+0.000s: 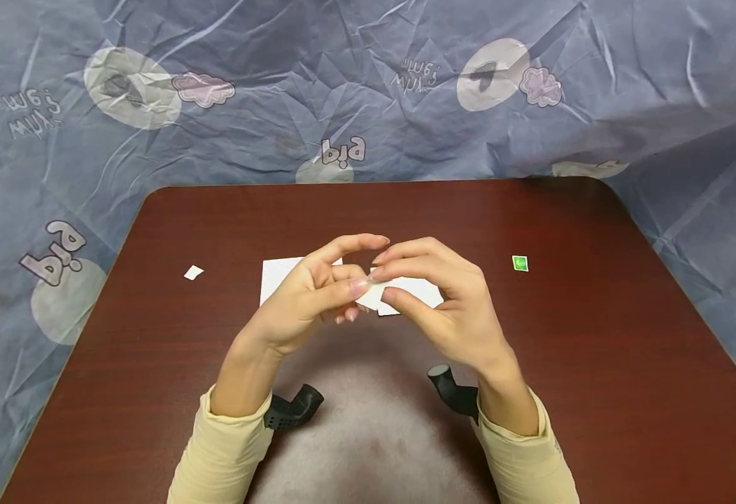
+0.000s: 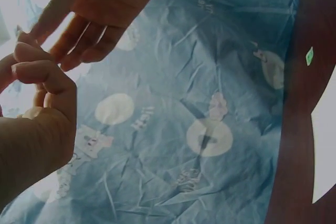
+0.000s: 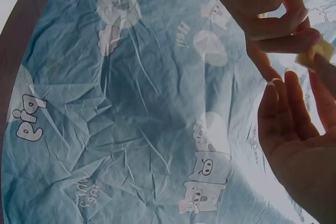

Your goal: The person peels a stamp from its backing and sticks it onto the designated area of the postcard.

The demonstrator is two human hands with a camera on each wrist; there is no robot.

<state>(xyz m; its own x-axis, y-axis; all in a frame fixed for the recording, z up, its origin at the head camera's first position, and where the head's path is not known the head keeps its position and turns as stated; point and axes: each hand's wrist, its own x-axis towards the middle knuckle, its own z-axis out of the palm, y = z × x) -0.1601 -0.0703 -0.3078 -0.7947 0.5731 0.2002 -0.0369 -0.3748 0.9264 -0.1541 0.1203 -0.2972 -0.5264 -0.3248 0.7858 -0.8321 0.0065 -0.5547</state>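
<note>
Both hands meet above the middle of the table. My left hand (image 1: 314, 294) pinches a small pale square of paper (image 1: 369, 297) under its thumb; backlit, this square (image 3: 311, 56) looks yellowish in the right wrist view. Close against it is my right hand (image 1: 450, 301), fingers curved, with its index fingertip by the left thumb. One right-hand digit overlaps the square in the right wrist view, but whether it pinches it is unclear. In the left wrist view the left hand (image 2: 42, 103) has bent fingers, and the right hand (image 2: 100, 9) reaches in from above.
White sheets (image 1: 276, 274) lie on the brown table (image 1: 595, 336) behind the hands. A small green sticker (image 1: 520, 263) with a white border is at right, a small white paper piece (image 1: 194, 272) at left. A patterned blue-grey cloth (image 1: 368, 84) hangs behind.
</note>
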